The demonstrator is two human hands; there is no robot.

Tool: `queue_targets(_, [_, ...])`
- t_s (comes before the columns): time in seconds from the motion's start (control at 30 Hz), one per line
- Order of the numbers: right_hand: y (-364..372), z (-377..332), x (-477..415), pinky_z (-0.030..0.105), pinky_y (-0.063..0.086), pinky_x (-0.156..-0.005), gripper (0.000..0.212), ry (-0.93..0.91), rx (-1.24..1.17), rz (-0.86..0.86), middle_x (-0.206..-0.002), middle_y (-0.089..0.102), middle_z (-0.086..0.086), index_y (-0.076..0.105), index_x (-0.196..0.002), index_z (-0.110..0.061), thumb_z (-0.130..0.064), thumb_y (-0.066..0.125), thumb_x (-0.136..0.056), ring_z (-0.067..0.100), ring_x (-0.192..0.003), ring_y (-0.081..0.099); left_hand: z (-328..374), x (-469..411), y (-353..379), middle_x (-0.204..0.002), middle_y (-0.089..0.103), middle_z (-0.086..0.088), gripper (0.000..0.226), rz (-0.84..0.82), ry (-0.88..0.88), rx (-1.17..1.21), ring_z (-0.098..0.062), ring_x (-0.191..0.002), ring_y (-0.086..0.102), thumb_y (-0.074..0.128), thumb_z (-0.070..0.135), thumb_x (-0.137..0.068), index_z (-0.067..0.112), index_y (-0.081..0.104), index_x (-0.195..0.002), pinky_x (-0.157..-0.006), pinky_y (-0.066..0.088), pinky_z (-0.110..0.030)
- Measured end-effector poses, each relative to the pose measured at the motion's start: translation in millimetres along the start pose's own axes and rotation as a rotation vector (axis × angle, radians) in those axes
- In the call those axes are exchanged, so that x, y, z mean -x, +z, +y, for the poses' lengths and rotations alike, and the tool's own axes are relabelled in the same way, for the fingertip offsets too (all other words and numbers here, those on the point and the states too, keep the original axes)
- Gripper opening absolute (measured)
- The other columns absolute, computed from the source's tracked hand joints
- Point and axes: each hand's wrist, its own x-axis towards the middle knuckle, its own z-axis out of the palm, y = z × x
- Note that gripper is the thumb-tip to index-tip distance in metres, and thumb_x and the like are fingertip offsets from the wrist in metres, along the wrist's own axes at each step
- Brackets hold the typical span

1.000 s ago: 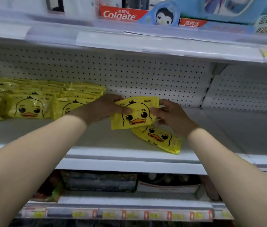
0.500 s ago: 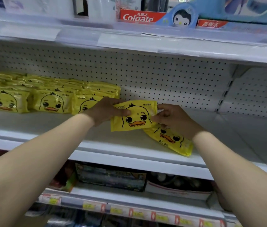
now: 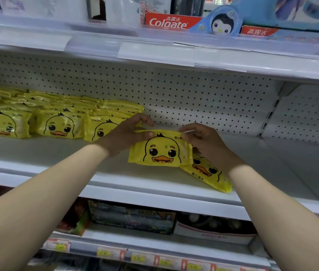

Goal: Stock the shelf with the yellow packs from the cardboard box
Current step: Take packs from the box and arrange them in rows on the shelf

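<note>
Both hands hold one yellow pack (image 3: 161,148) printed with a duck face, tilted up on its lower edge on the white shelf (image 3: 47,153); the left hand (image 3: 124,133) pinches the pack's upper left corner, thumb on the front and fingers curled over the top edge; the right hand (image 3: 206,142) pinches the upper right corner the same way, fingertips at the pack's top seam; a second yellow pack (image 3: 209,175) lies flat on the shelf just behind and to the right of the held one, its duck face turned askew, partly hidden by the right wrist and reaching close to the shelf's front edge; to the left, rows of the same packs (image 3: 56,116) stand stacked against the pegboard back wall (image 3: 203,98), the nearest row touching the left hand; on the shelf above stands a red toothpaste box (image 3: 169,22) beside a blue penguin card (image 3: 222,23); below, dark boxes (image 3: 133,219) sit on the lower shelf; the cardboard box is out of view
</note>
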Motion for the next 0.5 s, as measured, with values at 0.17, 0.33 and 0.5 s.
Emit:
queue_targets(0.17, [5, 1, -6, 0.028, 0.057, -0.083, 0.010, 0.054, -0.025, -0.011, -0.095, 0.076, -0.004, 0.075, -0.093, -0.022, -0.013, 0.073, -0.089, 0.009, -0.090, 0.070, -6, -1, -1, -0.091, 0.068, 0.007, 0.010, 0.001, 0.054, -0.028, -0.009, -0.093, 0.062, 0.071, 0.016, -0.085, 0.017, 0.062, -0.089, -0.086, 0.043, -0.029])
queue_targets(0.33, [9, -1, -9, 0.026, 0.056, -0.079, 0.014, 0.139, 0.051, -0.055, -0.090, 0.076, 0.012, 0.074, -0.079, -0.011, -0.023, 0.077, -0.085, 0.015, -0.079, 0.069, -6, -1, -9, -0.079, 0.069, 0.007, 0.009, -0.032, 0.007, -0.025, -0.003, -0.078, 0.062, 0.069, 0.006, -0.086, 0.010, 0.063, -0.082, -0.075, 0.045, -0.017])
queue_targets(0.5, [14, -3, -11, 0.027, 0.048, -0.072, 0.016, 0.103, 0.148, -0.034, -0.077, 0.069, 0.002, 0.071, -0.077, -0.017, -0.028, 0.075, -0.087, 0.011, -0.071, 0.059, 0, -2, -19, -0.070, 0.066, 0.011, 0.014, -0.151, -0.099, -0.093, 0.001, -0.068, 0.057, 0.077, 0.013, -0.081, 0.012, 0.063, -0.077, -0.069, 0.040, -0.016])
